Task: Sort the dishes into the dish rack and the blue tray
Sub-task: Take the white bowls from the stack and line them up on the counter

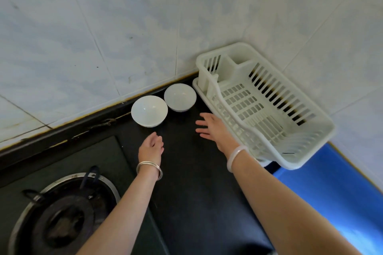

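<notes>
Two white bowls stand upright on the black counter by the tiled wall: the left bowl (149,111) and the right bowl (180,97), nearly touching each other. My left hand (151,147) hovers just in front of the left bowl, fingers loosely curled, holding nothing. My right hand (212,128) reaches out with straight fingers between the right bowl and the white plastic dish rack (306,151), empty. The rack holds no dishes. The blue tray (331,182) lies at the right, partly under the rack's near end.
A gas burner (62,219) with a black pan support sits at the lower left. Tiled walls meet in the corner behind the rack. Black counter (196,203) stretches between my forearms.
</notes>
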A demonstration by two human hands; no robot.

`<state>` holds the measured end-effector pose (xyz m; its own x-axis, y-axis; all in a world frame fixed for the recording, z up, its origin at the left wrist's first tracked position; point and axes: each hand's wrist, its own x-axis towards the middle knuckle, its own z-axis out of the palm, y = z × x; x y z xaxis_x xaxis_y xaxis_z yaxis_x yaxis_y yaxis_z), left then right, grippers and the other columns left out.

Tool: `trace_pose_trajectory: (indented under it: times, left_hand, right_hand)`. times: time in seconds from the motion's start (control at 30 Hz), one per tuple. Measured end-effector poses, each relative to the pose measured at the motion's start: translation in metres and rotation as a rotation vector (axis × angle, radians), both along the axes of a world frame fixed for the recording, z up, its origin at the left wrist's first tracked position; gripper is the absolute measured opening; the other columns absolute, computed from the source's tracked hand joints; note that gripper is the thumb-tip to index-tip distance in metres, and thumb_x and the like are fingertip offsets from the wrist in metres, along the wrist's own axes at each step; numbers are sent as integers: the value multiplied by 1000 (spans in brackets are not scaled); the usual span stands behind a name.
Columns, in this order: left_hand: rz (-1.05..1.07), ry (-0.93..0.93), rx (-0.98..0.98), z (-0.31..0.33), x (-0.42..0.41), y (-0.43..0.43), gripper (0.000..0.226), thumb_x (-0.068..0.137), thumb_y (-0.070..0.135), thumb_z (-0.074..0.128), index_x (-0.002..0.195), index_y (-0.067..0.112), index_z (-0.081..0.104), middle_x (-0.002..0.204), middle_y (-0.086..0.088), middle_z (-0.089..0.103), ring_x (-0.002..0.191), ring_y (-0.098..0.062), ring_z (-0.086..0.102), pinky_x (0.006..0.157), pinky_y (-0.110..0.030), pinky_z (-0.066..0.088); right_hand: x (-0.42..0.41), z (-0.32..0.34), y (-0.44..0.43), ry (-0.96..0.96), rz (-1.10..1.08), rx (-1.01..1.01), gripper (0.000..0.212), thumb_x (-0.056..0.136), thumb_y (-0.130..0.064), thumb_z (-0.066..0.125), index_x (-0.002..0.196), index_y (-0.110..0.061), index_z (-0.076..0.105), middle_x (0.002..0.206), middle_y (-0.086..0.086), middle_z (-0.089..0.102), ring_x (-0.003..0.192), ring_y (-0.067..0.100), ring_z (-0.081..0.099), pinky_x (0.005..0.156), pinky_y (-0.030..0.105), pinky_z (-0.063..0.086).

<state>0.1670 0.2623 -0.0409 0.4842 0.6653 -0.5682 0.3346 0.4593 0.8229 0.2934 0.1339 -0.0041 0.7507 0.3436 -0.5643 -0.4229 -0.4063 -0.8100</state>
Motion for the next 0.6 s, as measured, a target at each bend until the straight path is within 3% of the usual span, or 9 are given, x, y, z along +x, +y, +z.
trace_pose_trajectory:
  times: [0.17, 0.3, 0.37, 0.47, 0.6]
  left_hand:
    - [-404, 24, 111, 20, -36, -61, 34, 90, 17, 54, 124, 15, 56, 121, -7, 60, 103, -17, 59, 86, -27, 49]
    - [-696, 35, 240, 32, -65, -121, 30, 89, 21, 55, 119, 19, 60, 116, -5, 65, 106, -17, 60, 98, -37, 48]
    - [-805, 42, 292, 34, -80, -152, 28, 88, 21, 55, 115, 20, 62, 111, -4, 68, 102, -15, 62, 97, -34, 47]
    - [-953, 53, 350, 33, -102, -194, 27, 88, 22, 56, 114, 19, 64, 110, -1, 69, 95, -8, 61, 89, -19, 43]
    - [-1106, 87, 375, 32, -126, -236, 32, 87, 25, 57, 119, 20, 60, 118, -1, 66, 105, -14, 61, 95, -25, 44]
  right_hand:
    - [-51, 22, -79, -102, 46, -67, 34, 100, -32, 38, 129, -22, 53, 98, -9, 65, 89, 11, 66, 74, 24, 52]
    - [-108, 32, -156, -213, 47, -236, 27, 98, -33, 42, 115, -26, 61, 97, -8, 69, 82, 9, 65, 76, 27, 51]
    - [-140, 34, -193, -320, 39, -368, 21, 96, -30, 46, 108, -28, 64, 96, -8, 69, 84, 11, 64, 80, 26, 47]
    - [-188, 33, -245, -403, -22, -579, 23, 94, -25, 53, 113, -25, 64, 108, -1, 68, 99, 18, 62, 79, 24, 40]
    - [-239, 31, -293, -384, -109, -753, 32, 90, -22, 58, 122, -22, 59, 119, 3, 62, 106, 25, 58, 78, 29, 40]
